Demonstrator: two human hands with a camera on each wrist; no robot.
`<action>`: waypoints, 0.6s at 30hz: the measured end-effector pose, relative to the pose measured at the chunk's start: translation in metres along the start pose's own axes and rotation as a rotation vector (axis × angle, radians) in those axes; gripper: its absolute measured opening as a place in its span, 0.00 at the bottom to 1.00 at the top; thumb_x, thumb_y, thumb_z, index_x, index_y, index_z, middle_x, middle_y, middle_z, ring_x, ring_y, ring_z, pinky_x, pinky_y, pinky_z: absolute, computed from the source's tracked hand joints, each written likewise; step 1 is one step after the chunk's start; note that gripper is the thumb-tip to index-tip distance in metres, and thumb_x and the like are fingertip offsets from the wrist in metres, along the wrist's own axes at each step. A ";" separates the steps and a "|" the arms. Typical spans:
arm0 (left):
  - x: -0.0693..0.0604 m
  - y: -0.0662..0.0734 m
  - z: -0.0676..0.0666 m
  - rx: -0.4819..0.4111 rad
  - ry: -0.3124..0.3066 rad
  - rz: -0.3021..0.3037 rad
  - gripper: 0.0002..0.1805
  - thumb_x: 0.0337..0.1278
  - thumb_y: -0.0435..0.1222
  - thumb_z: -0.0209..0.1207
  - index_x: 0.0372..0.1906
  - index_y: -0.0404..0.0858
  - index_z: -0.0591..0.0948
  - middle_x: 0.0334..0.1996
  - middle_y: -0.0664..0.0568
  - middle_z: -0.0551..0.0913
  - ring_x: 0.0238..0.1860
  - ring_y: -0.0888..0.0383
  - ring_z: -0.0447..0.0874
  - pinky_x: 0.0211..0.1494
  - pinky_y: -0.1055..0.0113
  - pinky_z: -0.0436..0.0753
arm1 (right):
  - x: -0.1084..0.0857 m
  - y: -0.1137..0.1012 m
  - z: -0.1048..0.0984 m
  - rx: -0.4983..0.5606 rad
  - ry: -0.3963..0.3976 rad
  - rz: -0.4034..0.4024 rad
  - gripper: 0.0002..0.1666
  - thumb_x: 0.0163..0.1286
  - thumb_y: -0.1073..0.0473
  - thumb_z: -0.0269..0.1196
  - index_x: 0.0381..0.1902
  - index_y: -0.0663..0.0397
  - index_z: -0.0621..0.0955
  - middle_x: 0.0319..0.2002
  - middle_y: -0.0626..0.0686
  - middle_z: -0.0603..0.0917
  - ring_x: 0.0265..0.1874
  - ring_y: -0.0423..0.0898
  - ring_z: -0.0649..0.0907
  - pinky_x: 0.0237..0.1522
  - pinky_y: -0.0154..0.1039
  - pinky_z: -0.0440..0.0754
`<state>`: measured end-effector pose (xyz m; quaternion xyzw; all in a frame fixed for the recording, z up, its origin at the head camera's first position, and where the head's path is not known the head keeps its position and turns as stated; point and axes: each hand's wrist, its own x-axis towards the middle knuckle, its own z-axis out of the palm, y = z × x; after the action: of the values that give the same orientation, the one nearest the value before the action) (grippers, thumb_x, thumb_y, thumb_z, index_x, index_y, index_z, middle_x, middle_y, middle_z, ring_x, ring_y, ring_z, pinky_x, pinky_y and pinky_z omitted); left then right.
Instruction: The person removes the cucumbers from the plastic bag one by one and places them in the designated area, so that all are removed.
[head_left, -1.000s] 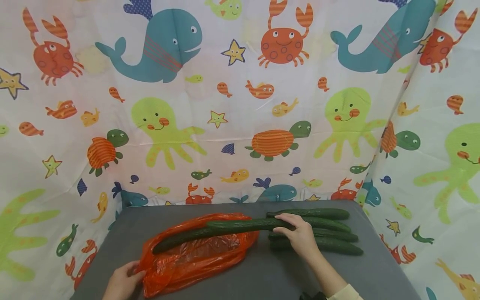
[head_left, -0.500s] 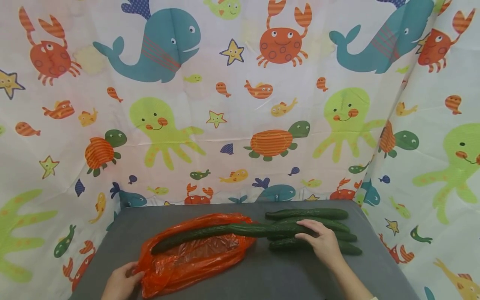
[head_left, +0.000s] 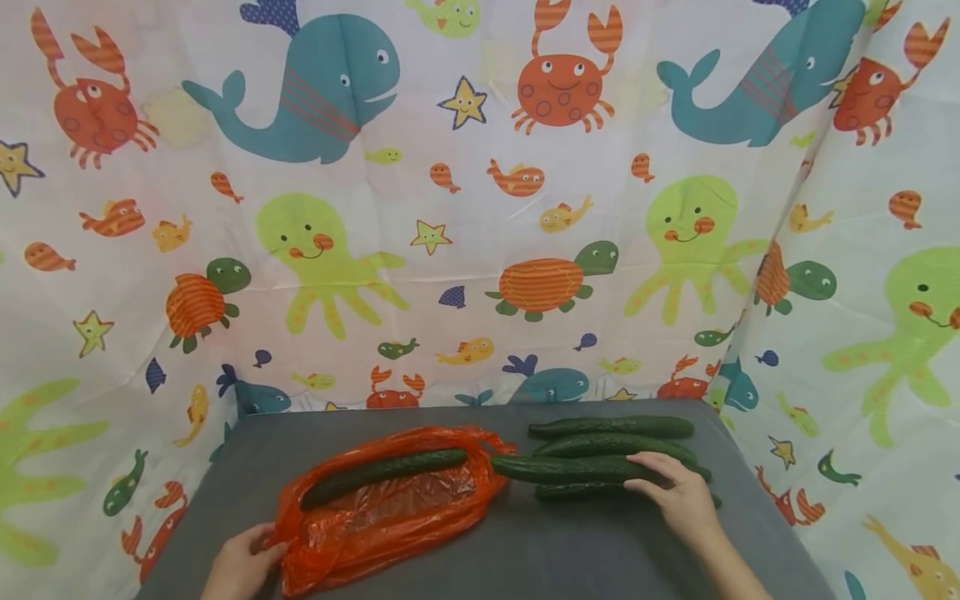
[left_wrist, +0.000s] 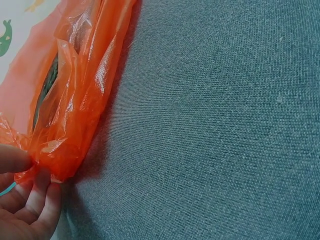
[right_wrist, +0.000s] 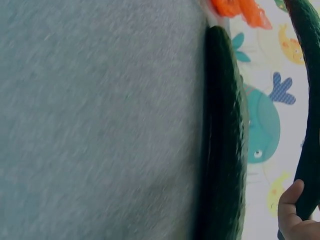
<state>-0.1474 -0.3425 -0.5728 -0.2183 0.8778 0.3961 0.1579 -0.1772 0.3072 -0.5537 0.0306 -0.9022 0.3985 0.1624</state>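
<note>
At the left end of the orange plastic bag (head_left: 337, 546), my left hand (head_left: 238, 565) pinches the bag's edge; the left wrist view shows thumb and fingers (left_wrist: 42, 197) on the crumpled film. Inside the bag's long opening lies one cucumber (head_left: 390, 468). My right hand (head_left: 681, 500) grips another cucumber (head_left: 562, 469) near its right end, thumb on the near side. That cucumber's left tip is at the bag's right edge. In the right wrist view the held cucumber (right_wrist: 312, 90) is raised above a cucumber (right_wrist: 225, 140) lying on the table.
Behind the held cucumber lie two more cucumbers, the farthest one (head_left: 611, 427) and a nearer one (head_left: 615, 446). In front of it a partly covered cucumber (head_left: 577, 492) shows. The grey table (head_left: 480, 567) is bordered by a curtain (head_left: 465, 250) printed with sea animals.
My right hand has moved right with the cucumber, whose left end has slid from over the bag to its right edge. The left hand keeps its hold on the bag.
</note>
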 end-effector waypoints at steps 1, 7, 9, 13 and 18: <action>0.000 0.000 0.000 0.002 0.000 -0.002 0.33 0.66 0.45 0.64 0.63 0.23 0.73 0.54 0.28 0.81 0.52 0.34 0.81 0.45 0.46 0.83 | -0.001 0.003 -0.001 -0.006 -0.004 -0.002 0.22 0.55 0.47 0.76 0.50 0.35 0.88 0.53 0.46 0.87 0.49 0.15 0.72 0.42 0.26 0.82; 0.001 -0.001 0.000 0.021 0.012 0.018 0.33 0.64 0.46 0.66 0.63 0.23 0.74 0.54 0.28 0.81 0.52 0.34 0.81 0.45 0.47 0.83 | -0.007 0.021 -0.007 -0.013 -0.028 0.005 0.22 0.55 0.47 0.77 0.50 0.38 0.89 0.52 0.49 0.87 0.49 0.14 0.71 0.40 0.28 0.83; 0.002 -0.002 0.000 0.020 0.015 0.026 0.33 0.64 0.46 0.66 0.62 0.23 0.75 0.53 0.28 0.81 0.51 0.35 0.82 0.45 0.47 0.83 | -0.010 0.027 -0.010 -0.026 -0.029 0.014 0.22 0.55 0.48 0.77 0.49 0.38 0.89 0.52 0.49 0.88 0.48 0.13 0.70 0.40 0.28 0.83; 0.002 -0.002 0.001 0.009 0.021 0.025 0.33 0.64 0.45 0.65 0.62 0.23 0.74 0.53 0.28 0.82 0.50 0.37 0.83 0.45 0.48 0.83 | -0.016 0.039 -0.015 -0.073 -0.038 0.034 0.23 0.53 0.45 0.77 0.49 0.36 0.89 0.51 0.46 0.88 0.47 0.15 0.72 0.42 0.29 0.83; 0.001 -0.002 0.001 0.009 0.027 0.024 0.33 0.65 0.45 0.65 0.62 0.23 0.74 0.54 0.27 0.81 0.51 0.35 0.82 0.44 0.48 0.84 | -0.021 0.051 -0.020 -0.109 -0.065 0.044 0.23 0.52 0.44 0.77 0.48 0.34 0.89 0.50 0.46 0.88 0.46 0.21 0.77 0.41 0.32 0.84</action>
<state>-0.1475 -0.3434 -0.5748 -0.2122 0.8843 0.3909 0.1423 -0.1615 0.3553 -0.5836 0.0151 -0.9278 0.3511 0.1255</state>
